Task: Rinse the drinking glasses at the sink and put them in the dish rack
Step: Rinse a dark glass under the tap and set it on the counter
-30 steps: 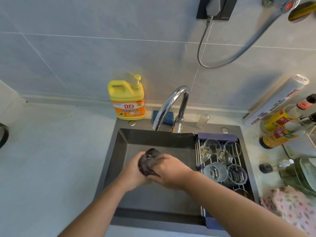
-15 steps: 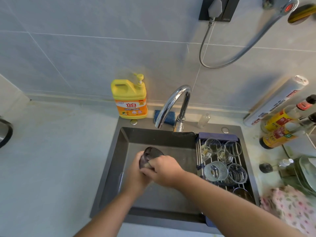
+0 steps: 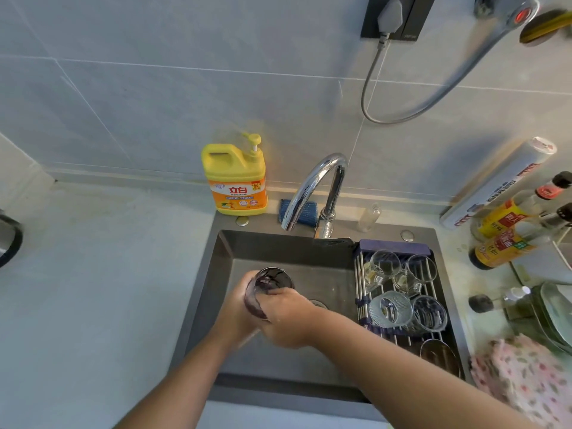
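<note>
A dark tinted glass is tilted over the sink; several clear glasses sit in the dish rack

**Sink at centre, dish rack across its right end**

The faucet stands behind the basin. The detergent bottle is to its left, and what may be a sponge lies behind the spout. Over the basin, left of the rack, a glass sits between the left hand and the right hand. Other glasses sit in the rack. Right of the sink, sauce bottles stand on the counter, with a cloth nearer the person.
</note>
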